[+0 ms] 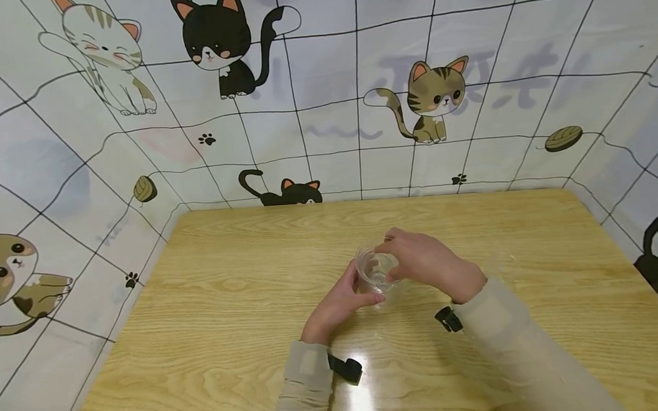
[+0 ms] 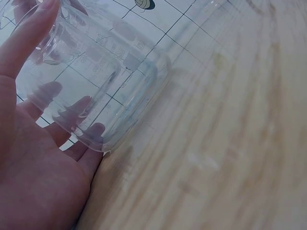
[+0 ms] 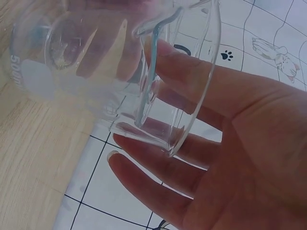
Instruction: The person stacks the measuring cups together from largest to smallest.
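Clear, glass-like material forms the beaker (image 1: 375, 278), based on the worktop (image 1: 228, 314). The left hand (image 1: 341, 300) curls round its wall, presumably bracing it against tipping, while the right hand (image 1: 424, 259) grips at the mouth from above; overlapping rims obscure exactly which edge it pinches.

Two grips (image 1: 338, 303) (image 1: 427, 262), two beakers (image 1: 377, 277) (apparently), one table (image 1: 229, 333)

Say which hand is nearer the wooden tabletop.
Left. The left hand is low on the side of the clear beaker, its little-finger edge at or just above the wooden tabletop; the right hand is higher, at the beaker's rim.
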{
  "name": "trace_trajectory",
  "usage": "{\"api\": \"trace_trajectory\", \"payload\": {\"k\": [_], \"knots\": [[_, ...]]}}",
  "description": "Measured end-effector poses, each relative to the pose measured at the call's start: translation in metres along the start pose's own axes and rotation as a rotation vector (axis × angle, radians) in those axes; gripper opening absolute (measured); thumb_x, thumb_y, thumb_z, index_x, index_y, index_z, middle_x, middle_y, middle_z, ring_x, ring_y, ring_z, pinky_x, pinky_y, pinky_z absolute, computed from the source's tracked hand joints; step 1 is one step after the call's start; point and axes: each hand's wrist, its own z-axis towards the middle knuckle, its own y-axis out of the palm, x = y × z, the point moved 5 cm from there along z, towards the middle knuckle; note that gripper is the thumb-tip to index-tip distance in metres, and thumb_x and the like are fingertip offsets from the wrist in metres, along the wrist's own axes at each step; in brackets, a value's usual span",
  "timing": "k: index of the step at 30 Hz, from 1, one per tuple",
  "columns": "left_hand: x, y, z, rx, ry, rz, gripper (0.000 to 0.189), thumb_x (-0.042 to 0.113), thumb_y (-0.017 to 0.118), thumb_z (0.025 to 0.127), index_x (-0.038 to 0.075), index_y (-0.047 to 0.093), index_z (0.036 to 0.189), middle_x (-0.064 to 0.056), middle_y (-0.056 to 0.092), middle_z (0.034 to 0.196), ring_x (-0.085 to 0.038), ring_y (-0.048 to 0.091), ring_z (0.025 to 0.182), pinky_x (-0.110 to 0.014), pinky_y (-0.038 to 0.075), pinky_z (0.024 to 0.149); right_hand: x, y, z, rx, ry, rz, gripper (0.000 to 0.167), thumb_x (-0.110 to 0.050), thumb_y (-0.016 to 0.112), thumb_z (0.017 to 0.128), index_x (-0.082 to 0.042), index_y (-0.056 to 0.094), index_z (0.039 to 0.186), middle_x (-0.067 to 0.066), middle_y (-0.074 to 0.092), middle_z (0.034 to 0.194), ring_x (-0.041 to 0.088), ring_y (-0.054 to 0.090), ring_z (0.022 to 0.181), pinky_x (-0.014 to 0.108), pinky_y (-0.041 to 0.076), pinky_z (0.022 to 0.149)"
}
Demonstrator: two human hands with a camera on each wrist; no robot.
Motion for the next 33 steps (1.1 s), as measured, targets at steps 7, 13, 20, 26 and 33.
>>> {"api": "trace_trajectory", "payload": {"k": [7, 13, 20, 26, 33], "knots": [[0.011, 0.001, -0.004, -0.013, -0.012, -0.025, 0.080, 0.016, 0.071, 0.076, 0.039, 0.022, 0.136, 0.007, 0.028, 0.142, -0.009, 0.022, 0.130, -0.037, 0.017, 0.105, -0.001, 0.002, 0.001, -0.032, 0.023, -0.017, 0.053, -0.026, 0.075, 0.070, -0.011, 0.059, 0.118, 0.011, 0.051, 0.115, 0.022, 0.056, 0.089, 0.037, 0.047, 0.075], [0.025, 0.001, -0.010, -0.025, -0.017, -0.010, 0.080, 0.015, 0.070, 0.077, 0.037, 0.022, 0.137, 0.004, 0.027, 0.143, -0.010, 0.021, 0.130, -0.036, 0.017, 0.105, -0.002, 0.002, 0.000, -0.053, 0.038, -0.024, 0.053, -0.026, 0.073, 0.072, -0.012, 0.057, 0.121, 0.012, 0.049, 0.117, 0.022, 0.056, 0.085, 0.037, 0.047, 0.072], [0.027, 0.001, -0.010, -0.023, -0.009, -0.016, 0.079, 0.015, 0.070, 0.077, 0.037, 0.025, 0.137, 0.008, 0.030, 0.141, -0.008, 0.022, 0.129, -0.035, 0.017, 0.105, -0.005, 0.002, -0.002, -0.055, 0.045, -0.061, 0.049, -0.024, 0.072, 0.075, -0.010, 0.057, 0.120, 0.015, 0.048, 0.118, 0.023, 0.057, 0.082, 0.037, 0.048, 0.071], [0.028, 0.002, -0.009, -0.013, 0.014, -0.038, 0.078, 0.011, 0.071, 0.075, 0.035, 0.028, 0.136, 0.008, 0.031, 0.140, -0.007, 0.024, 0.129, -0.035, 0.017, 0.105, -0.006, 0.002, -0.003, -0.064, 0.058, -0.056, 0.048, -0.024, 0.070, 0.076, -0.006, 0.057, 0.119, 0.019, 0.045, 0.126, 0.031, 0.055, 0.097, 0.042, 0.045, 0.081], [0.029, 0.002, -0.010, -0.013, 0.020, -0.045, 0.079, 0.011, 0.071, 0.075, 0.032, 0.027, 0.138, 0.003, 0.030, 0.142, -0.008, 0.023, 0.129, -0.037, 0.016, 0.105, -0.005, 0.001, -0.004, -0.060, 0.053, -0.036, 0.046, -0.025, 0.068, 0.078, -0.005, 0.056, 0.118, 0.021, 0.042, 0.130, 0.034, 0.051, 0.106, 0.045, 0.041, 0.087]]}}
